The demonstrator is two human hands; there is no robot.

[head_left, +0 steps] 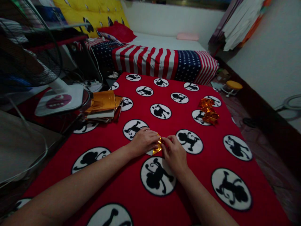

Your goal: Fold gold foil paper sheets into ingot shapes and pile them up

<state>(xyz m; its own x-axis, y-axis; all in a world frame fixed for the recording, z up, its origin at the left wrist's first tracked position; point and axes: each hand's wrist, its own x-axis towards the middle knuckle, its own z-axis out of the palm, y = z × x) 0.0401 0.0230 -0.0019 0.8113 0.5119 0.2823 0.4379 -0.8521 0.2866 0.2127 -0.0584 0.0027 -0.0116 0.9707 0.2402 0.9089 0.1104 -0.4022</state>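
- Left hand (pixel 145 142): fingers bent and held close together, their tips on the left part of a small gold foil piece (pixel 157 148); the thumb is largely hidden, so whether it grips or only presses cannot be told.
- Right hand (pixel 175 154): narrow, thumb and forefinger drawn together on the right edge of the same piece.
- Gold foil piece: between the two hands, near the middle of the worktop, partly covered by fingers; a pale, matte corner shows at its lower left.
- Red cloth (pixel 162 127): spread over the worktop, printed with black monkey figures in white discs.
- Stack of gold foil sheets (pixel 101 102): at the left edge of the cloth, loosely aligned, with pale layers visible beneath.
- Crumpled-looking gold foil shapes (pixel 208 112): grouped toward the right edge, well apart from the hands.
- Surroundings: a white fan base (pixel 56 99) left of the stack; beyond the worktop, a bed (pixel 160 42) with a stars-and-stripes cover (pixel 145 59), a red pillow (pixel 122 32) and a pink pillow (pixel 187 36); a yellow-topped stool (pixel 234 85) on the floor at right.
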